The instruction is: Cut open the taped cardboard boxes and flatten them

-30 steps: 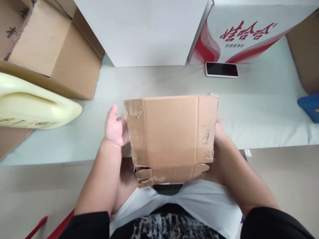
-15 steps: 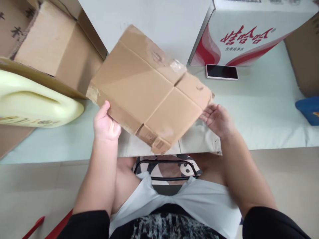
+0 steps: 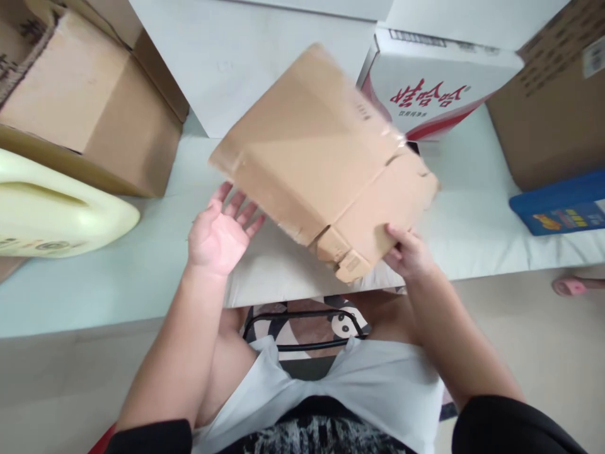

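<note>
A flattened brown cardboard box (image 3: 312,145) is held tilted above the table, with creases, a strip of clear tape and torn small flaps at its lower edge. My right hand (image 3: 409,252) grips its lower right edge, thumb on top and the other fingers underneath. Just off the lower left edge, my left hand (image 3: 222,236) is open, palm up with fingers spread, holding nothing.
On the table (image 3: 179,252), an open carton (image 3: 94,94) and a pale yellow jug (image 3: 61,208) stand left. White box (image 3: 212,57) and red-white box (image 3: 425,88) stand behind. At right are a brown carton (image 3: 553,107) and blue package (image 3: 562,202).
My left hand has let go of the cardboard and opened. My right hand has closed on its edge. The cardboard has moved right, now covering most of the phone; the view has shifted.
</note>
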A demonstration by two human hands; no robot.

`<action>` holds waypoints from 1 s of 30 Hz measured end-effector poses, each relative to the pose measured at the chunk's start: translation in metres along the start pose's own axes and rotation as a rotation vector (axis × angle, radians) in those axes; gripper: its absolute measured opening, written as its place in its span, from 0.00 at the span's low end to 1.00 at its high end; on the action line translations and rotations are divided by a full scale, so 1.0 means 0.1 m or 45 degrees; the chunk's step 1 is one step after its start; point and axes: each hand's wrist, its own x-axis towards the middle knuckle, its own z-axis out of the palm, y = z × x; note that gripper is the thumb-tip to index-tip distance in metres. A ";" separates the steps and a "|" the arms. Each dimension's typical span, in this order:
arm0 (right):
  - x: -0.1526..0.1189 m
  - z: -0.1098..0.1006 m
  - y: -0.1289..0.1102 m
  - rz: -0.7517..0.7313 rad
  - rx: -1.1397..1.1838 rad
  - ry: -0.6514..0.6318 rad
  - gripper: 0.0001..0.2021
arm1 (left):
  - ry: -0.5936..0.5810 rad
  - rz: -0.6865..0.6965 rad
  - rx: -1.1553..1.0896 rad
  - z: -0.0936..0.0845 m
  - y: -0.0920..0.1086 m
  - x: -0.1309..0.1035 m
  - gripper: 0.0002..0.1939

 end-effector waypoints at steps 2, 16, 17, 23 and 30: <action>-0.21 -0.33 -0.20 -0.084 -0.011 0.234 0.26 | 0.038 -0.082 -0.024 0.00 0.01 0.00 0.15; 0.28 -1.70 -1.29 -0.392 -0.406 1.516 0.19 | 0.050 -0.267 0.009 0.13 -0.07 0.02 0.16; 0.46 -1.68 -1.41 -0.375 -0.449 1.475 0.18 | 0.052 -0.270 0.020 0.13 -0.07 0.03 0.16; 0.96 -1.47 -1.65 -0.062 -0.573 1.096 0.09 | 0.056 -0.258 0.037 0.10 -0.04 0.06 0.15; 0.68 -1.25 -1.37 0.122 -0.767 0.911 0.06 | 0.007 -0.222 -0.038 0.07 0.07 0.00 0.11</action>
